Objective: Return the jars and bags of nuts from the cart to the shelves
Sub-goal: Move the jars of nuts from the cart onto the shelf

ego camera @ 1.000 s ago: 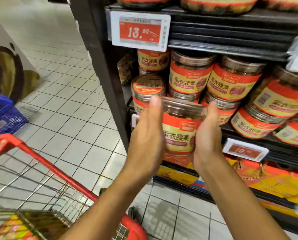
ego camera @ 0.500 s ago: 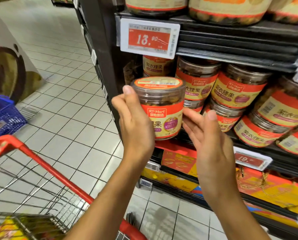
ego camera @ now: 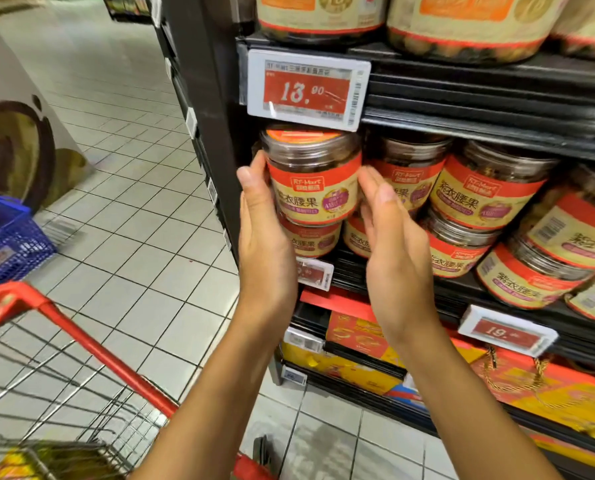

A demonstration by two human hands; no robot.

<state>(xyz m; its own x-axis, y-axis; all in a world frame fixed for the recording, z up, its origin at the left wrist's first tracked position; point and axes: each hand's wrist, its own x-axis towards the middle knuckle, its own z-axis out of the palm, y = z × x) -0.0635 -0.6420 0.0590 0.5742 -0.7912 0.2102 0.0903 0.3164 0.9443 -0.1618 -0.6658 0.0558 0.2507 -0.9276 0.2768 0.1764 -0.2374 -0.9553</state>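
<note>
Head view: jar point(ego camera: 315, 178) placed atop lower jar point(ego camera: 310, 237), left end of shelf point(ego camera: 375, 275). Jar gripped at side by left hand point(ego camera: 265, 230); right hand point(ego camera: 389, 230) flat alongside, fingers straight, contact unclear. Risks: stack toppled if jar released off-centre; neighbour jars point(ego camera: 407, 178) knocked on withdrawal.

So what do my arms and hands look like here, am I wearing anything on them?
Nothing worn that shows. The left forearm and right forearm are bare, no sleeves in view. The left hand and right hand have no gloves; no rings on the fingers, no watch or bracelet at the wrists. Visible nails look short and unpainted.
</note>
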